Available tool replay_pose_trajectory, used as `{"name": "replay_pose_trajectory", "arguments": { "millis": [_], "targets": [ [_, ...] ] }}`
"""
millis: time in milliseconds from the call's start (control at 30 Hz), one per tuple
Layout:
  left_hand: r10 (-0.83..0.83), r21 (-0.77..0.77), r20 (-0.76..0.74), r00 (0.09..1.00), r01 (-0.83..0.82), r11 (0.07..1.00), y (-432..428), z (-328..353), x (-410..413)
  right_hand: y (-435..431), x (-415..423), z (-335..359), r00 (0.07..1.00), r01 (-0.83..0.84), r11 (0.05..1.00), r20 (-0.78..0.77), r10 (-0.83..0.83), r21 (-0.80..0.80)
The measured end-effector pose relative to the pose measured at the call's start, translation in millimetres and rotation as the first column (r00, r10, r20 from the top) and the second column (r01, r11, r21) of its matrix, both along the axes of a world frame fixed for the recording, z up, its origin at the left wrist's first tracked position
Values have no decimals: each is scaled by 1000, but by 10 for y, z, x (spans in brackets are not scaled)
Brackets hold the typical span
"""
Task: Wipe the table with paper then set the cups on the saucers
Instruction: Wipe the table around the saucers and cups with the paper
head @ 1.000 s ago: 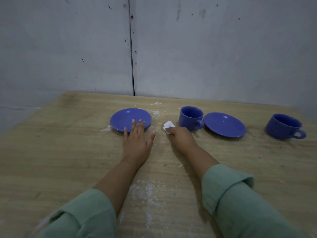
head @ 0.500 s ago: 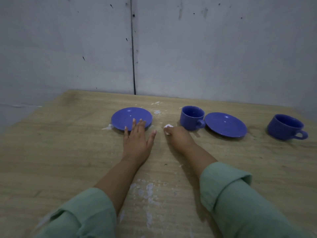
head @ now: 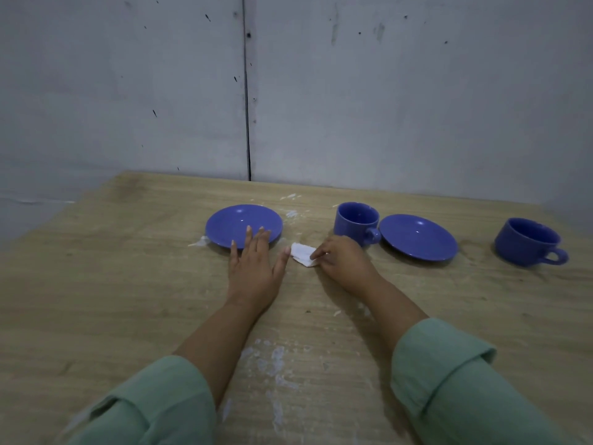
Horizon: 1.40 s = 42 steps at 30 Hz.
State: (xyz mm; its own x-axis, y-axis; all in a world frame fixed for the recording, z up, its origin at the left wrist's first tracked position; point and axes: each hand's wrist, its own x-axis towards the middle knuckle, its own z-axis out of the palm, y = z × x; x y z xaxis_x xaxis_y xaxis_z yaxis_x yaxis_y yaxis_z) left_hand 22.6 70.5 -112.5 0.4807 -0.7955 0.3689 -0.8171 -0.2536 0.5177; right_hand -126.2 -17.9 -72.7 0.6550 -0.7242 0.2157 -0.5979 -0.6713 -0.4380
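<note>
My right hand (head: pixel 345 263) presses a small folded white paper (head: pixel 303 253) onto the wooden table (head: pixel 96 284), fingers pinching its right edge. My left hand (head: pixel 255 273) lies flat with fingers spread, just left of the paper, its fingertips over the near rim of the left blue saucer (head: pixel 239 223). A blue cup (head: pixel 356 221) stands upright behind my right hand. To its right lies a second blue saucer (head: pixel 418 236). Another blue cup (head: pixel 528 240) stands at the far right, handle pointing right.
White smears (head: pixel 269 361) mark the table between my forearms, with smaller flecks (head: pixel 290 197) near the back edge and beside the left saucer. A grey wall (head: pixel 353 91) rises directly behind the table. The table's left edge runs diagonally.
My right hand slid the paper slightly left and toward me, so more of the paper shows now. My left hand stayed flat in place.
</note>
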Motion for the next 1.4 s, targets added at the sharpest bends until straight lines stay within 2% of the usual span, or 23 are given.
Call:
{"name": "replay_pose_trajectory", "arguments": {
  "millis": [100,167,200,333,433,567,700,867,1033,1167,1233,1300,1400],
  "targets": [
    [0,13,1,1000,0,1000,4,2,2,-34,11,26,995,63,998,78,-63,-7],
    [0,13,1,1000,0,1000,7,8,2,-37,23,55,983,66,997,171,-59,-32],
    [-2,12,-4,1000,2,1000,9,11,2,-29,29,59,985,49,998,168,-44,-31],
    [-2,15,0,1000,2,1000,12,14,-3,13,6,-24,999,16,1000,-47,-16,-18],
    [2,4,4,1000,-2,1000,11,11,-9,83,-4,-67,996,40,996,-78,-46,-77],
    [1,-6,14,1000,-1,1000,10,7,-5,185,109,-102,990,94,995,-102,-97,-30],
    [4,-38,11,1000,-3,999,8,-8,-1,212,184,-152,975,79,993,-203,-95,-85],
    [-3,-49,-20,1000,2,999,7,-18,11,147,238,-173,979,74,996,-184,-82,-49],
    [2,-28,-17,1000,-3,1000,14,0,4,14,373,-199,979,138,990,-147,-140,-29],
    [-1,-23,-29,1000,0,1000,26,16,-2,61,221,-215,999,-8,999,-48,10,42],
    [-8,-16,-45,999,7,1000,25,20,-4,48,120,-169,995,-66,997,-78,68,32],
    [-12,-7,-42,999,12,1000,16,20,-1,-14,115,-125,992,-32,999,-121,32,0],
    [-10,-10,-41,999,10,1000,13,14,7,-189,281,-56,976,151,988,-159,-151,-8]
  ]
}}
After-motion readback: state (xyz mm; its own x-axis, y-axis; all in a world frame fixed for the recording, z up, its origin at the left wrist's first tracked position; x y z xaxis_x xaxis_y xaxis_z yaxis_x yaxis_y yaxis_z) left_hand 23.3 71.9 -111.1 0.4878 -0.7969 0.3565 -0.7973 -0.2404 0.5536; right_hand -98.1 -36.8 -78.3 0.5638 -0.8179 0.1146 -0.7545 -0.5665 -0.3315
